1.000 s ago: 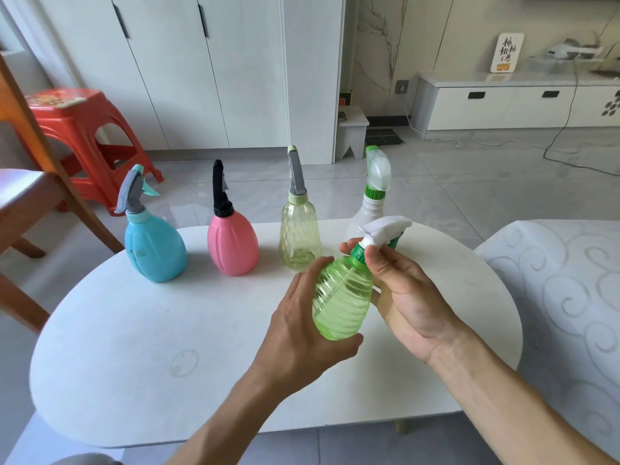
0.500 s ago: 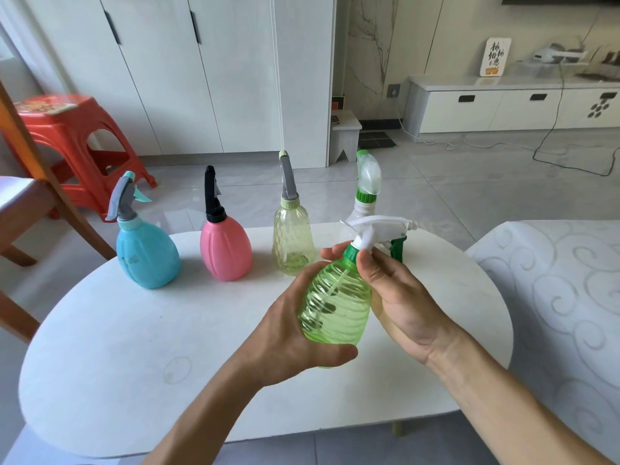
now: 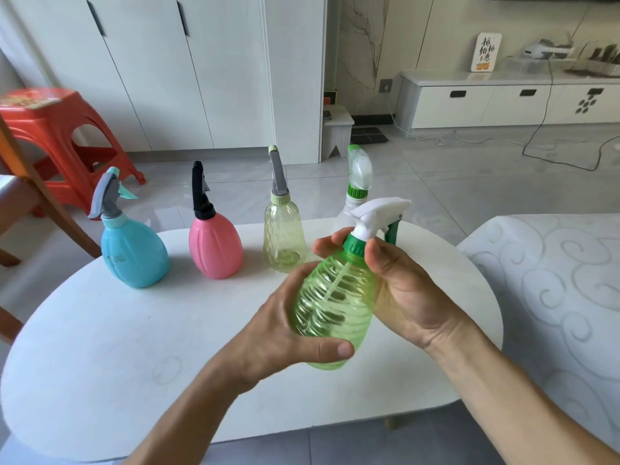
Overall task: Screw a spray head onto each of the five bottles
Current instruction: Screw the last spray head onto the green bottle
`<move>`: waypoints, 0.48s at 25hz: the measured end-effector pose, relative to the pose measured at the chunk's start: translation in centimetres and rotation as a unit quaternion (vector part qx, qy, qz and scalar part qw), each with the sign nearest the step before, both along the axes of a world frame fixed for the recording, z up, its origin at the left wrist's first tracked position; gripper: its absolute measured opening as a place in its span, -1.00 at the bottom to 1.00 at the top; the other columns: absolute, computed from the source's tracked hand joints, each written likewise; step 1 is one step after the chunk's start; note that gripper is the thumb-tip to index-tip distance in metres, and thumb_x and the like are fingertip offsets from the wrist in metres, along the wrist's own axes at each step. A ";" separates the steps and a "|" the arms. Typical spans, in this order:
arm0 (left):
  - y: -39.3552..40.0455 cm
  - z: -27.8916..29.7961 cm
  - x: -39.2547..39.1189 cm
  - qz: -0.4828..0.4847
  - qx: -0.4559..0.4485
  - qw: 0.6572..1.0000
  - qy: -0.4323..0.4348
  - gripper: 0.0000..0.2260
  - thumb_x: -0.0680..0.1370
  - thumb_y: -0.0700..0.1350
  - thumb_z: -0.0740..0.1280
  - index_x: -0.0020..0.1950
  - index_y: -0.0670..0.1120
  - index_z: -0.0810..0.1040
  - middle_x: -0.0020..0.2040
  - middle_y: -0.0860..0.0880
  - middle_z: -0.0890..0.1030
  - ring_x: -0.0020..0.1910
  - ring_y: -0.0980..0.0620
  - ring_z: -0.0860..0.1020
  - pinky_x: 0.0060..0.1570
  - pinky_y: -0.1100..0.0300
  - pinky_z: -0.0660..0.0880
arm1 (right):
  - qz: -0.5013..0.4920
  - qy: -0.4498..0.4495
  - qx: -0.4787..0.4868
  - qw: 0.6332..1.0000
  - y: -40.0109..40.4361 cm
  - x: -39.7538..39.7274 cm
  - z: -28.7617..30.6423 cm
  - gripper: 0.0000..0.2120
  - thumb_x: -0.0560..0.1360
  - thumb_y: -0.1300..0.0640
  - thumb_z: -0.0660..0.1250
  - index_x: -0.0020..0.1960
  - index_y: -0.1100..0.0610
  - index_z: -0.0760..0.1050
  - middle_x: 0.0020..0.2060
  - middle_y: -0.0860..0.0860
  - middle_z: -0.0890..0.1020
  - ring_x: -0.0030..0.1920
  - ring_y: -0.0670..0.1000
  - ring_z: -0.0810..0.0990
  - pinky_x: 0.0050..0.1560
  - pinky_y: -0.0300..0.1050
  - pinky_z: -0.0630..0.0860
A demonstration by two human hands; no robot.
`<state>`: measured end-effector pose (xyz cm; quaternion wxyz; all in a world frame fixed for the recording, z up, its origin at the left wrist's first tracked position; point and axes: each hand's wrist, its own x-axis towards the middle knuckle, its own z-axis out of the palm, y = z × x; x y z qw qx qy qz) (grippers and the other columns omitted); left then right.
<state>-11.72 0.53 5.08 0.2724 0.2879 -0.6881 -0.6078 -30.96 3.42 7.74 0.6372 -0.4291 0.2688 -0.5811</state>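
Note:
I hold a clear green ribbed bottle [image 3: 335, 297] tilted above the white table [image 3: 117, 364]. My left hand [image 3: 278, 327] wraps its lower body. My right hand [image 3: 399, 290] has thumb and fingers pinched on the green collar of its white spray head [image 3: 379, 213], whose green trigger points right. Along the table's far edge stand a blue bottle [image 3: 134, 253] with a grey head, a pink bottle [image 3: 215, 245] with a black head, a pale yellow bottle [image 3: 284, 238] with a grey head, and a white bottle [image 3: 357, 193] with a clear green-ringed head, partly hidden behind my hands.
A red plastic stool [image 3: 57, 135] and a wooden chair [image 3: 30, 182] stand at the left. A patterned white cushion or sofa [image 3: 553, 297] sits close on the right. White cabinets [image 3: 184, 68] and a low TV unit [image 3: 503, 102] lie beyond the floor.
The spray head has turned on the green bottle, its nozzle swinging from pointing right-forward to further right. My right hand has regripped the green collar; the bottle stays in my left hand.

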 end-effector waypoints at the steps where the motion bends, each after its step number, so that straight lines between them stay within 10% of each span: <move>1: 0.2 -0.1 -0.2 0.002 -0.003 1.000 -0.012 -0.21 0.24 -0.03 0.65 0.41 0.07 0.42 0.25 -0.03 0.64 0.25 -0.03 0.61 0.24 -0.04 0.56 | 0.000 0.011 0.006 1.000 0.0 -0.1 -0.1 -0.62 0.55 -0.02 0.30 0.24 0.21 0.55 0.21 0.17 0.64 0.28 0.13 0.57 0.25 0.09 0.50; 12: 1.0 -0.2 -0.2 0.096 -0.102 0.988 -0.058 -0.26 0.21 0.09 0.62 0.34 0.22 0.44 0.10 0.06 0.66 0.07 0.03 0.64 0.06 0.03 0.61 | -0.122 0.182 -0.024 0.975 0.2 0.5 0.3 -0.62 0.57 -0.02 0.28 0.15 0.29 0.54 0.05 0.15 0.71 0.11 0.05 0.65 0.17 -0.13 0.51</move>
